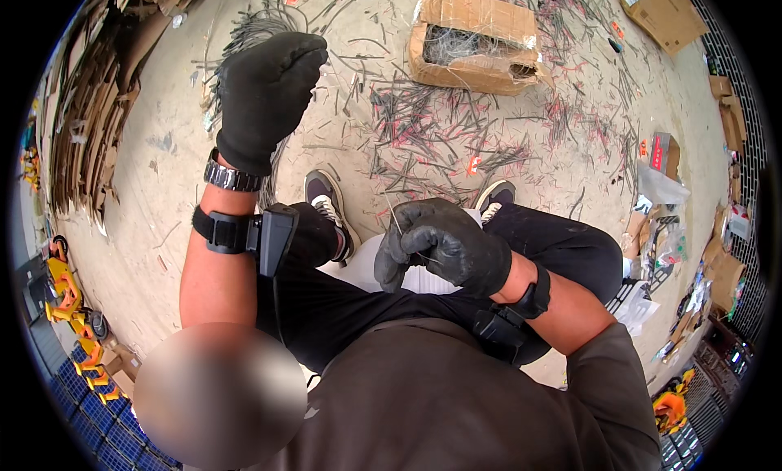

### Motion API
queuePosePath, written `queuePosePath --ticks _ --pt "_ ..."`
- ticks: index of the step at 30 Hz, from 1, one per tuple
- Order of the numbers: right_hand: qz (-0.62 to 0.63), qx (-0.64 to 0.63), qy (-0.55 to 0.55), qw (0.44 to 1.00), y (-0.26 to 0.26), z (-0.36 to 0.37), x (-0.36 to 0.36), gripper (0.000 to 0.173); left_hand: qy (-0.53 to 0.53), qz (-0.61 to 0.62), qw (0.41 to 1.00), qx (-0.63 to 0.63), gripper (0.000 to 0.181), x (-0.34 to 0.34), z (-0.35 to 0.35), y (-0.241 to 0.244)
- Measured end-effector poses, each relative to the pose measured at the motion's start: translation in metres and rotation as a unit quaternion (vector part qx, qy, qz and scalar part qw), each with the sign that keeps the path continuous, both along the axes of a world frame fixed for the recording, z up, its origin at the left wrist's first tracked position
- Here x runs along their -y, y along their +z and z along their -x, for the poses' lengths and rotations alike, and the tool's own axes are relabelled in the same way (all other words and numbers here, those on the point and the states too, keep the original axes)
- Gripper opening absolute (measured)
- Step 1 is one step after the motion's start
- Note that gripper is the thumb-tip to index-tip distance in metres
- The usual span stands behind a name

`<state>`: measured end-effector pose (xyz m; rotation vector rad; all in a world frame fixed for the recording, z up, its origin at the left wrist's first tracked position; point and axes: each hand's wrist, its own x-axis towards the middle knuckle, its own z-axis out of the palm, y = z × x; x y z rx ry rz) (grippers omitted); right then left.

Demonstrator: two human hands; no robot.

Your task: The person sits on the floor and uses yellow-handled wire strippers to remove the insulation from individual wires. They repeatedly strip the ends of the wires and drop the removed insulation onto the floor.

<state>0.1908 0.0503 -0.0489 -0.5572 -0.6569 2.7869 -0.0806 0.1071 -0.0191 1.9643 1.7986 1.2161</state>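
My left hand (272, 98), in a black work glove, is raised over the floor at the upper left with its fingers curled. Its palm side is hidden, so whether anything is in its grasp cannot be told. Behind it lies a bundle of dark cables (263, 25), partly covered by the glove. My right hand (446, 245), also gloved, is in front of my lap. Its fingers pinch a thin light-coloured wire (393, 211), which sticks up past the fingertips. A pale surface (360, 266) shows between my legs, beneath the right hand.
Cut black and red wire pieces (421, 117) litter the floor ahead. Beyond them an opened cardboard box (476, 80) holds tangled clear and dark strands. Flattened cardboard (91, 123) is stacked on the left. Packaging waste (666, 184) and another carton (666, 16) lie on the right.
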Motion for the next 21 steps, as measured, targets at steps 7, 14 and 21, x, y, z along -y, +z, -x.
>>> queuePosePath --ticks 7,14,21 --pt "-0.002 0.026 0.021 0.999 0.006 -0.001 -0.002 0.016 0.036 0.030 0.999 0.005 0.011 -0.001 0.008 0.003" --pt "-0.212 -0.020 0.134 0.968 -0.010 -0.008 0.036 0.021 0.159 -0.037 0.979 0.125 0.015 -0.009 0.065 0.001" --pt "-0.566 0.197 0.003 0.801 -0.044 -0.002 0.012 0.021 0.086 0.070 0.986 0.124 0.024 0.017 0.076 -0.013"
